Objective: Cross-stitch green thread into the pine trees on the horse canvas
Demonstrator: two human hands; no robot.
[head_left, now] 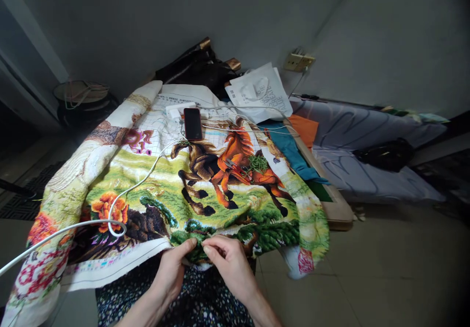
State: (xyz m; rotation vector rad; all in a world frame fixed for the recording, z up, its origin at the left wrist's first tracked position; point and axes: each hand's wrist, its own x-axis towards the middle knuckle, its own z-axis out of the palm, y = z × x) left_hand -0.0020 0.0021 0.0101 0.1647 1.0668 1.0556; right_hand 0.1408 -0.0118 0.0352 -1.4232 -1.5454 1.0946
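Note:
A large cross-stitch cloth with running horses, green grass and flowers spreads over the table toward my lap. Its left and right sides are rolled up. My left hand grips the near edge, thumb on top of the dark green stitching and fingers underneath. Close beside it, my right hand pinches thumb and forefinger together just over the fabric; whatever sits in the pinch is too small to make out. Farther up on the cloth lie small red-handled scissors and a tangle of green thread.
A phone rests on the cloth near a white power strip. A white cable loops across the left side. Behind are white packets and a black bag. A wall socket and a draped bench stand rightward.

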